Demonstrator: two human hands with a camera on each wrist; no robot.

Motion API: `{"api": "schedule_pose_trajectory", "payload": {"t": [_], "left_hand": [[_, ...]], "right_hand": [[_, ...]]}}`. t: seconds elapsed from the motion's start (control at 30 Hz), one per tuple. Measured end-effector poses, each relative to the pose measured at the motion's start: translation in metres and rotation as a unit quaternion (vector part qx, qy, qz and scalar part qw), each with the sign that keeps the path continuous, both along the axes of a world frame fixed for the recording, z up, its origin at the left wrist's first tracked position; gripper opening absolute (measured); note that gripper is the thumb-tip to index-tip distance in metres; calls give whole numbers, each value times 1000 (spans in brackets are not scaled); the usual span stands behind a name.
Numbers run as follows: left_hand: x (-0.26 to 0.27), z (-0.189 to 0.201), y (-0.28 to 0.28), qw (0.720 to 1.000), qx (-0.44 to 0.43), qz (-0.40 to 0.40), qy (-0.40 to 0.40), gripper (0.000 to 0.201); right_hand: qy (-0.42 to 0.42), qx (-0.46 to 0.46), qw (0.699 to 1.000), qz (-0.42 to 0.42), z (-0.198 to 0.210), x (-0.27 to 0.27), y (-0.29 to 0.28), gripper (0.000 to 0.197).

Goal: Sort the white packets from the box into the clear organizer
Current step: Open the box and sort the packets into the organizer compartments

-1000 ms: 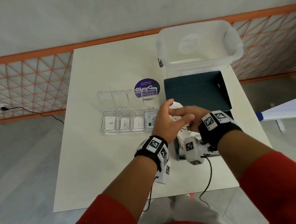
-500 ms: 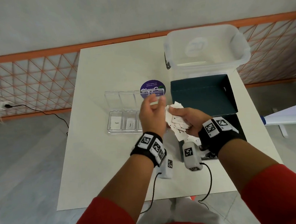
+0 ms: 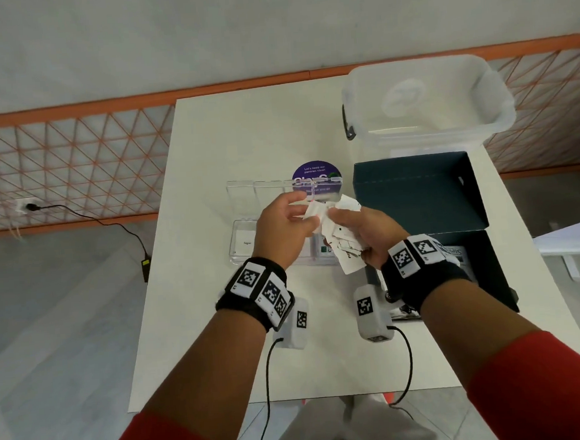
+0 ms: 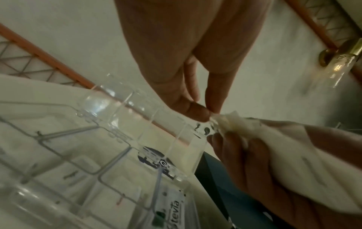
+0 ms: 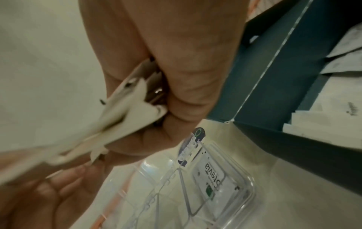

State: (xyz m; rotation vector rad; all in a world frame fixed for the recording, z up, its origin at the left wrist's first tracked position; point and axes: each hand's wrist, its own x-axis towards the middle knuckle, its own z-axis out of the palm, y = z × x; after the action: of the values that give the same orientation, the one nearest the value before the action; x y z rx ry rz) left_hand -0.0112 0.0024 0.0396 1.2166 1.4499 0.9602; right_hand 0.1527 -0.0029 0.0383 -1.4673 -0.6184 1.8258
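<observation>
Right hand (image 3: 365, 230) grips packets (image 3: 343, 247); left hand (image 3: 282, 232) apparently pinches one.

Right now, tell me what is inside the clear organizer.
The clear organizer holds a "Sugar" packet in its leftmost compartment and a Stevia packet in its rightmost. The left hand covers the middle compartments in the head view; their contents are unclear.

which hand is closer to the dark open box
Right. The right hand grips packets just left of the dark box; the left hand is farther left, over the clear organizer.
</observation>
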Motion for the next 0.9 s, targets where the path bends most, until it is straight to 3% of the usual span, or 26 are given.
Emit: {"api": "schedule_pose_trajectory", "payload": {"t": [0.2,0.33,0.53,0.63,0.77,0.9], "left_hand": [[-24,1,4,999,-22,-27,40,28],[-32,1,5,998,-40,-43,8,38],[-45,-9,8,997,-21,-57,48,47],[-50,-13,12,996,0,-44,83,33],[-55,-16,20,996,-22,-62,63,20],[-55,-18,30,981,-9,-106,159,17]], "right_hand": [[-42,4,999,3,-2,-10,1,29],[-48,-5,999,-7,-5,-13,-1,29],[-48,3,999,-15,-12,-17,-5,28],[-51,6,998,-26,-17,-14,-8,29],[-42,0,998,-44,-23,-9,-11,30],[-41,-1,998,-40,-27,-4,-9,29]]}}
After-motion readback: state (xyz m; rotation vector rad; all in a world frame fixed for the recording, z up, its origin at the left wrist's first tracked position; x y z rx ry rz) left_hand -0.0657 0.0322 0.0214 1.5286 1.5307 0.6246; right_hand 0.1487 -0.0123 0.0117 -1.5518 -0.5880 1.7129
